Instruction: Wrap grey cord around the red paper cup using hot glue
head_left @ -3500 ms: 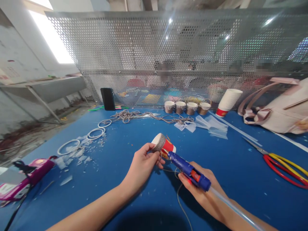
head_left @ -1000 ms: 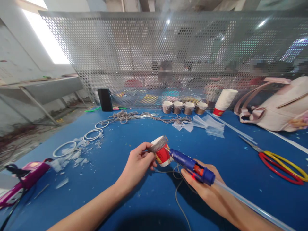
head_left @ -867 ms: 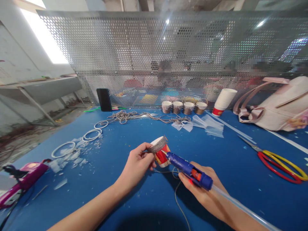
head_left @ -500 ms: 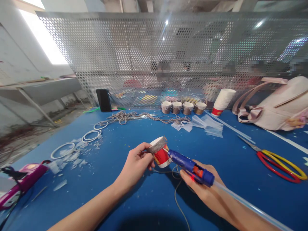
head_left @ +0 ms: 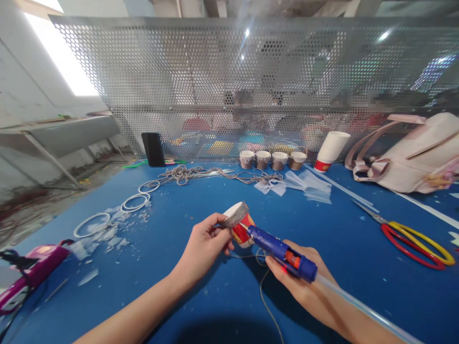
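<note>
My left hand grips a small red paper cup by its side, tilted, with its white mouth facing up and left. Grey cord is wound in a band just under the cup's rim. A loose length of that cord trails from below the cup toward the table's near edge. In my right hand is a blue hot glue gun, its nozzle at the cup's wall just below the cord band. A long clear glue stick sticks out of the gun's back end.
Several cord-wrapped cups line the back by a perforated metal screen. Stacked paper cups, a pale bag and scissors lie right. White rings, a phone and a purple power strip are left.
The glue gun's nozzle has shifted slightly left and down along the cup, just beneath the cord band. The cup has turned a little in my left hand.
</note>
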Available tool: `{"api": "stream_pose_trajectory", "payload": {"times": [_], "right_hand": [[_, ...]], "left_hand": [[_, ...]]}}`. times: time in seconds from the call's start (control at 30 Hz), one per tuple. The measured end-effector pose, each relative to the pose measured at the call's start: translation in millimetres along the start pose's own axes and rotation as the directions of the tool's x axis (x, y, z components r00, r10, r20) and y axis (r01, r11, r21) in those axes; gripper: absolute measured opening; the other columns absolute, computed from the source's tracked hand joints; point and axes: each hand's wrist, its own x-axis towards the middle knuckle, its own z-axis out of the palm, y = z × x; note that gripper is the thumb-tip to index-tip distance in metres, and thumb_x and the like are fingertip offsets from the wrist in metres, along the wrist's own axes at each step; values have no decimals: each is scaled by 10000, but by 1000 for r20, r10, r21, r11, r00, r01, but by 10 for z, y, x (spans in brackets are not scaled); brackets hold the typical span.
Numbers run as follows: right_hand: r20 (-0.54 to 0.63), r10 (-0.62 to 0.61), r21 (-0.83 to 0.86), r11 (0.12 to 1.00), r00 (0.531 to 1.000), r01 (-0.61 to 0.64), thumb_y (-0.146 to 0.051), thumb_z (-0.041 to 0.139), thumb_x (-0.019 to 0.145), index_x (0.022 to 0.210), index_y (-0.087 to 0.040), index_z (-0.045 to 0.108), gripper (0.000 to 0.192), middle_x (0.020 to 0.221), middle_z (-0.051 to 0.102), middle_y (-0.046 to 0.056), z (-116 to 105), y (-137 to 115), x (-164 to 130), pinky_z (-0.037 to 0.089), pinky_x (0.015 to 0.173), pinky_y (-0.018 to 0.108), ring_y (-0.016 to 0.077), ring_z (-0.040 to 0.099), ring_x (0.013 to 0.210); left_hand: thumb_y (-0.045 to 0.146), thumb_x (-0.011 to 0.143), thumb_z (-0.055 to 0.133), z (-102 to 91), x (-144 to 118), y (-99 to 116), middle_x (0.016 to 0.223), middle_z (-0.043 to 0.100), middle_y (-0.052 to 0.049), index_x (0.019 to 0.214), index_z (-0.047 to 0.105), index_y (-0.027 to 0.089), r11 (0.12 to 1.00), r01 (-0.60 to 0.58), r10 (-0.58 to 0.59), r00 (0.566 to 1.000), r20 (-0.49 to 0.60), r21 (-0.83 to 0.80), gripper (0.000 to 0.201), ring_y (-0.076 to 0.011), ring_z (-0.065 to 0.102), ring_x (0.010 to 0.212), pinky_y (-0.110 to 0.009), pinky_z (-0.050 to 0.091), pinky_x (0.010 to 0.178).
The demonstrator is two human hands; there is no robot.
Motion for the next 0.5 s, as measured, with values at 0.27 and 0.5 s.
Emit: {"api": "stream_pose_trajectory", "payload": {"times": [0.27, 0.5], "right_hand": [[128, -1, -35, 999, 992, 6, -260, 507, 844, 673, -209, 457, 185, 553, 493, -44, 122, 71, -96, 393, 495, 211, 93, 442, 456], [59, 34, 42, 998, 998, -37, -303, 493, 840, 642, -217, 454, 220, 529, 481, -37, 32, 20, -22, 395, 484, 230, 110, 450, 449]], "left_hand": [[221, 718, 519, 38, -30, 10, 494, 587, 47, 772, 572, 164, 1000, 20, -20, 1000, 17, 21, 95, -100, 524, 460, -226, 425, 518], [204, 710, 514, 16, -15, 18, 496, 597, 41, 787, 583, 153, 999, 17, -18, 1000, 13, 29, 116, -99, 524, 463, -233, 434, 516]]}}
